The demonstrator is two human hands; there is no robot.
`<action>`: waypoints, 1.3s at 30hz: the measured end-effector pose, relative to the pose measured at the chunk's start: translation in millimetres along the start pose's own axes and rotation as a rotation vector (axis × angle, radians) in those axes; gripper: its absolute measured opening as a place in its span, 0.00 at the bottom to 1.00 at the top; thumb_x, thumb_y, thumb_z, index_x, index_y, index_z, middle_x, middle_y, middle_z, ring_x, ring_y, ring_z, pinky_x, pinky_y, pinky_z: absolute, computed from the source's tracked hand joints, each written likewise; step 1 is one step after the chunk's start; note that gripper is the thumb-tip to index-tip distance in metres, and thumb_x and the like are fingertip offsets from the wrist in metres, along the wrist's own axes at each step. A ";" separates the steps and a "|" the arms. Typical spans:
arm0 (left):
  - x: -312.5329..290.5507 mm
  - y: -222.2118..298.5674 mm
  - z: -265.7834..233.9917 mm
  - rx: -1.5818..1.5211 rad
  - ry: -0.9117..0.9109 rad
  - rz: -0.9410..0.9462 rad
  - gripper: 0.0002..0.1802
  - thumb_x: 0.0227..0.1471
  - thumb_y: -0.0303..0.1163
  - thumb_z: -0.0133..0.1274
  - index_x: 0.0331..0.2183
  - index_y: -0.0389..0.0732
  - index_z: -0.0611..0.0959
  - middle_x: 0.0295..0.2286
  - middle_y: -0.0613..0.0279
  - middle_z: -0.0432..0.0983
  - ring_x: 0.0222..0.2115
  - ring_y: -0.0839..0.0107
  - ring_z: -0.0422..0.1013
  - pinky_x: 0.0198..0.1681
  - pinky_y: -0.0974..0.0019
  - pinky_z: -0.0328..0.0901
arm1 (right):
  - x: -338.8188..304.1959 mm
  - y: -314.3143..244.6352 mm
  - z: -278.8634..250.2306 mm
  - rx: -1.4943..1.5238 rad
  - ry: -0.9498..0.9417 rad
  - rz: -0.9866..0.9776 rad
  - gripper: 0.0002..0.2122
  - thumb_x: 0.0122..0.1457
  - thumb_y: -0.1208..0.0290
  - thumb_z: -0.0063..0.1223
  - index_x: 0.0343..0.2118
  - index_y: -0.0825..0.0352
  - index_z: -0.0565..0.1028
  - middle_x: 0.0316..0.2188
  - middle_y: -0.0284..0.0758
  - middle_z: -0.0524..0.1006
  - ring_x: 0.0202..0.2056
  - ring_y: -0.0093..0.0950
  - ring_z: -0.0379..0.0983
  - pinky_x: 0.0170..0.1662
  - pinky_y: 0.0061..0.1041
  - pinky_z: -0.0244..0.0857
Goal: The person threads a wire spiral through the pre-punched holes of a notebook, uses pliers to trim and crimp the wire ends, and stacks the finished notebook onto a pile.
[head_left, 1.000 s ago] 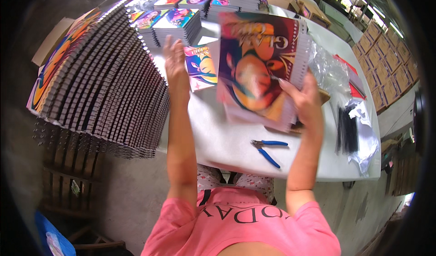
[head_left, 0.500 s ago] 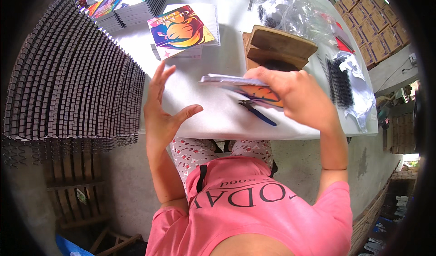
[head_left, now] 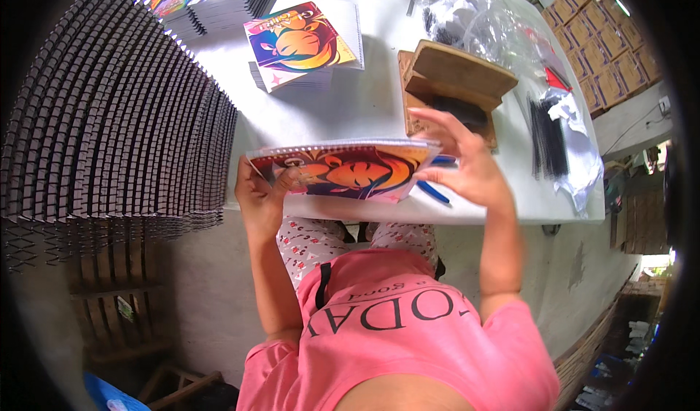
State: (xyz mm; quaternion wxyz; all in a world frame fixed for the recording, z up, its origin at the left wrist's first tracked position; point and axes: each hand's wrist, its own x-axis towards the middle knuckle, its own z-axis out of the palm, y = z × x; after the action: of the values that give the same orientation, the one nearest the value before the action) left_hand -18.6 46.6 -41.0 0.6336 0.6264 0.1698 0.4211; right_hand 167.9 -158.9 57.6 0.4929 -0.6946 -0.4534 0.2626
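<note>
A thin notebook (head_left: pixel 343 174) with a colourful orange and purple cover is held up above the table's near edge, tilted, with a row of binding holes along its top edge. My left hand (head_left: pixel 264 192) grips its left end, thumb on the cover and fingers behind. At the right end my right hand (head_left: pixel 467 165) has its fingers spread, the thumb close to the notebook's edge; it is slightly blurred. Blue-handled cutters (head_left: pixel 434 192) lie on the table, partly hidden behind the notebook. Beyond it rests a wooden stand (head_left: pixel 459 68) with a slanted board.
Tall stacks of black wire binding (head_left: pixel 117 119) rise at the left. A matching cover (head_left: pixel 299 43) lies on sheets farther back, near piled notebooks (head_left: pixel 233 3). Clear plastic bags (head_left: pixel 481 25) and black wire strips (head_left: pixel 548 138) lie at the right of the white table (head_left: pixel 357 112).
The notebook has swung left and turned to show its cover. My left hand has closed on its left end, while my right hand has loosened and its fingers have spread.
</note>
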 end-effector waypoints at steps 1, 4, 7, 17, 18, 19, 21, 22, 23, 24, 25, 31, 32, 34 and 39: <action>-3.6 7.5 8.4 -0.101 0.017 -0.106 0.22 0.40 0.22 0.63 0.38 0.36 0.70 0.33 0.64 0.71 0.35 0.74 0.67 0.43 0.71 0.61 | -10.4 23.5 6.5 0.284 0.106 -0.010 0.34 0.43 0.84 0.61 0.55 0.62 0.58 0.39 0.40 0.75 0.41 0.29 0.74 0.45 0.28 0.69; -17.7 0.4 17.4 0.043 0.027 -0.053 0.26 0.36 0.24 0.66 0.38 0.37 0.69 0.35 0.63 0.69 0.37 0.73 0.65 0.45 0.69 0.59 | -33.4 58.2 67.0 0.577 0.261 0.136 0.30 0.47 0.85 0.57 0.54 0.69 0.58 0.40 0.35 0.72 0.44 0.23 0.69 0.48 0.24 0.66; -29.2 -7.0 18.7 0.166 0.056 0.112 0.34 0.31 0.26 0.70 0.40 0.39 0.68 0.39 0.62 0.65 0.41 0.70 0.64 0.47 0.67 0.58 | -35.6 69.2 103.1 0.551 0.378 0.114 0.25 0.47 0.85 0.54 0.51 0.70 0.61 0.42 0.34 0.70 0.45 0.20 0.67 0.48 0.22 0.63; -29.7 -27.3 27.3 0.095 -0.044 -0.020 0.31 0.26 0.21 0.70 0.36 0.41 0.71 0.34 0.65 0.66 0.38 0.72 0.64 0.43 0.69 0.60 | -35.0 96.5 70.3 0.178 0.369 0.106 0.16 0.41 0.88 0.48 0.34 0.65 0.63 0.34 0.31 0.68 0.37 0.16 0.64 0.39 0.16 0.58; -33.2 -29.1 37.9 0.099 -0.082 -0.039 0.30 0.27 0.21 0.70 0.35 0.41 0.71 0.34 0.65 0.67 0.37 0.73 0.65 0.42 0.70 0.60 | -37.7 95.2 58.0 0.113 0.359 0.149 0.16 0.41 0.88 0.47 0.33 0.64 0.63 0.33 0.30 0.69 0.36 0.16 0.64 0.38 0.15 0.58; -34.7 -22.9 53.8 0.144 -0.170 -0.064 0.26 0.30 0.21 0.69 0.33 0.42 0.72 0.32 0.65 0.68 0.35 0.73 0.66 0.40 0.71 0.61 | -45.0 115.9 50.8 0.149 0.427 0.058 0.15 0.40 0.89 0.46 0.30 0.63 0.62 0.30 0.30 0.68 0.33 0.14 0.63 0.36 0.13 0.57; -39.3 -27.8 76.5 0.020 -0.182 -0.129 0.26 0.28 0.18 0.68 0.32 0.41 0.71 0.31 0.65 0.68 0.36 0.73 0.65 0.41 0.70 0.60 | -57.4 124.8 35.0 0.242 0.488 0.081 0.15 0.40 0.89 0.46 0.30 0.63 0.61 0.30 0.30 0.67 0.33 0.14 0.62 0.36 0.14 0.57; -39.1 -31.1 85.7 -0.046 -0.200 -0.167 0.26 0.28 0.17 0.67 0.31 0.41 0.71 0.31 0.65 0.68 0.36 0.73 0.65 0.42 0.70 0.60 | -62.9 124.2 29.1 0.286 0.531 0.099 0.16 0.40 0.90 0.46 0.30 0.63 0.61 0.30 0.30 0.67 0.32 0.14 0.62 0.36 0.14 0.57; -36.1 -29.6 90.2 0.041 -0.209 -0.072 0.24 0.30 0.16 0.66 0.30 0.41 0.71 0.30 0.66 0.68 0.34 0.73 0.65 0.40 0.71 0.61 | -63.9 123.3 28.8 0.349 0.570 0.120 0.16 0.39 0.89 0.46 0.31 0.65 0.62 0.30 0.30 0.67 0.31 0.17 0.62 0.36 0.16 0.58; -34.1 -29.8 87.8 0.029 -0.183 -0.069 0.24 0.31 0.18 0.67 0.31 0.40 0.71 0.29 0.65 0.68 0.34 0.73 0.66 0.40 0.70 0.62 | -64.0 120.1 31.7 0.252 0.552 0.111 0.15 0.38 0.89 0.47 0.31 0.65 0.63 0.30 0.30 0.67 0.32 0.17 0.63 0.37 0.16 0.58; -30.1 -30.8 81.9 0.015 -0.163 -0.067 0.24 0.32 0.20 0.67 0.32 0.40 0.71 0.29 0.64 0.69 0.34 0.72 0.66 0.40 0.70 0.62 | -64.9 116.0 36.1 0.154 0.537 0.104 0.15 0.38 0.88 0.47 0.31 0.66 0.64 0.30 0.30 0.66 0.32 0.18 0.63 0.38 0.17 0.59; -27.5 -31.7 53.0 0.148 -0.086 -0.251 0.38 0.31 0.29 0.70 0.45 0.39 0.67 0.39 0.56 0.68 0.41 0.66 0.65 0.47 0.63 0.59 | -50.9 110.0 66.8 0.016 0.568 0.180 0.13 0.39 0.79 0.54 0.30 0.68 0.66 0.26 0.35 0.71 0.31 0.26 0.70 0.37 0.24 0.63; -28.1 -28.6 55.3 0.202 -0.082 -0.207 0.42 0.31 0.32 0.70 0.48 0.39 0.66 0.41 0.55 0.67 0.43 0.64 0.65 0.50 0.60 0.58 | -51.0 111.3 64.9 -0.034 0.574 0.169 0.15 0.39 0.77 0.56 0.31 0.69 0.66 0.25 0.37 0.73 0.29 0.29 0.71 0.36 0.26 0.65; -20.6 -5.8 64.9 0.613 0.102 0.455 0.45 0.32 0.38 0.70 0.51 0.40 0.63 0.44 0.53 0.65 0.44 0.62 0.63 0.54 0.52 0.51 | -51.2 102.8 62.9 0.056 0.532 0.230 0.15 0.39 0.77 0.56 0.32 0.68 0.65 0.25 0.37 0.73 0.30 0.30 0.72 0.36 0.28 0.65; -33.1 45.8 128.8 1.078 -0.180 0.581 0.25 0.39 0.44 0.63 0.40 0.46 0.76 0.32 0.63 0.70 0.40 0.60 0.66 0.60 0.43 0.37 | -55.9 109.0 57.1 0.054 0.407 0.221 0.17 0.41 0.79 0.56 0.36 0.67 0.65 0.30 0.36 0.74 0.34 0.29 0.73 0.37 0.28 0.66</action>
State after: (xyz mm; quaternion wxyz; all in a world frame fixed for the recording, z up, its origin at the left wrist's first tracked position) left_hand 42.9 -68.3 11.9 0.0992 0.9121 0.1271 0.3769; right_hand 136.8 -194.3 -69.0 0.5608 -0.7653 -0.2586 0.1817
